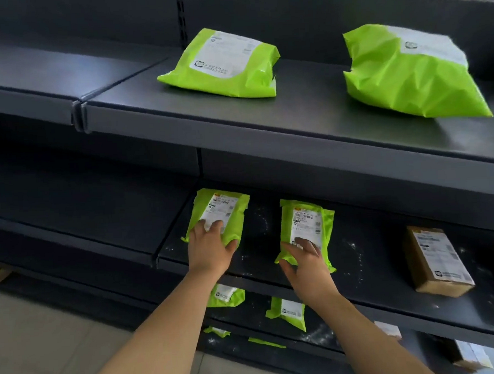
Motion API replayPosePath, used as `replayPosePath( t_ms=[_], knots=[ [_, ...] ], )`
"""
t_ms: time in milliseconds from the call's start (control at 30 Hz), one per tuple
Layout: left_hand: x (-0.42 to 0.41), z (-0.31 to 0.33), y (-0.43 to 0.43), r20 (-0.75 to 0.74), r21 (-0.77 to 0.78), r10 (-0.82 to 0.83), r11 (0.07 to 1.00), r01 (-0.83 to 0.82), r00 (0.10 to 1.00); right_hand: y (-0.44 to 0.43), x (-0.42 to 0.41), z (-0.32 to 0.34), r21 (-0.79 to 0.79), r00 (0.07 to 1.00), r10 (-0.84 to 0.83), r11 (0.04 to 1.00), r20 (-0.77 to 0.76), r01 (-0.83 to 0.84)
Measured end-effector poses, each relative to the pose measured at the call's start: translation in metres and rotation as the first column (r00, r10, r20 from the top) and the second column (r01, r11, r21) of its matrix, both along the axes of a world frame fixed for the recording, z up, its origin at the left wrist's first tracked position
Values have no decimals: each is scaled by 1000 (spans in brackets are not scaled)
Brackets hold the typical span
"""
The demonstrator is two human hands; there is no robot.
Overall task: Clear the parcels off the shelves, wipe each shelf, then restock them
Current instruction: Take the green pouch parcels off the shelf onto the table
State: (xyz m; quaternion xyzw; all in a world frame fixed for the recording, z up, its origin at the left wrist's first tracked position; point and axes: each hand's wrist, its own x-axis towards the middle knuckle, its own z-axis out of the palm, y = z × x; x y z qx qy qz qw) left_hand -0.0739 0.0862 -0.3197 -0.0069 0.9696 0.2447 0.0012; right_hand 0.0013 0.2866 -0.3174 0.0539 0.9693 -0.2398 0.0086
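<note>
On the middle shelf lie two small green parcels with white labels. My left hand lies on the near end of the left green parcel, fingers spread on its top and thumb against its right corner. My right hand pinches the near end of the right green parcel, fingers on the label and thumb at its lower left edge. A brown box parcel lies further right on the same shelf. Two larger green parcels lie on the shelf above.
White dust specks mark the middle shelf between the parcels. The lower shelves hold more small green parcels and a box. The left shelf bay is dark and bare. A tiled floor lies at lower left.
</note>
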Motion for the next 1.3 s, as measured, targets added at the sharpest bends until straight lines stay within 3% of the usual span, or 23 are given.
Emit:
replayPosePath(
  t_ms=[133,333,667,900,1300],
  knots=[
    [-42,-13,-6,99,-148,-55,987,69,994,-10,-17,-7,26,997,-70,997,-25,71],
    [-72,-35,-5,257,-182,-99,972,149,961,-20,-36,-18,77,988,-145,986,-45,148],
    [-69,-46,-6,152,-166,-65,982,90,986,-10,-66,-29,338,953,-303,896,-5,287],
    [-63,-53,-8,152,-188,-41,980,70,988,-4,-80,-42,357,876,-456,853,156,381],
    [-49,-40,-4,120,-100,-66,992,79,991,-16,-59,-42,328,876,-475,843,85,425]
  ],
)
